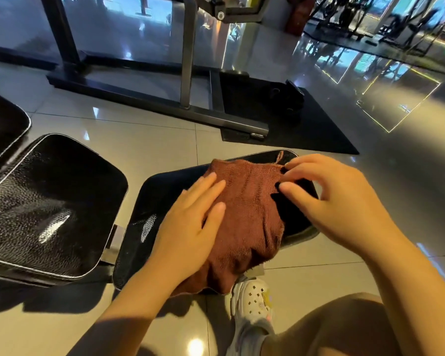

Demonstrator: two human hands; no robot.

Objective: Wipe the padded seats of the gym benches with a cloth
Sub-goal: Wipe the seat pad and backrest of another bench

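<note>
Nearest: a white clog [252, 299] on the tile floor [149, 145]. Above it, the brown terry cloth [247, 217] is draped over the black padded seat [149, 201]. Left hand [188, 227] lies open and flat on the cloth; right hand [337, 199] pinches its far edge with the fingertips. Likely spreading the cloth before a stroke; next, press and sweep. Further left, a second seat pad [49, 206] waits. Beyond, a machine frame [185, 73].

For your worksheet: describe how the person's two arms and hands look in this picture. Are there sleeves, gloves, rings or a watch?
Both forearms are bare to the picture's lower edge, so no sleeves show. The left hand and the right hand wear no gloves, and no rings, watch or bracelet can be seen. The fingernails look short and unpainted.
</note>
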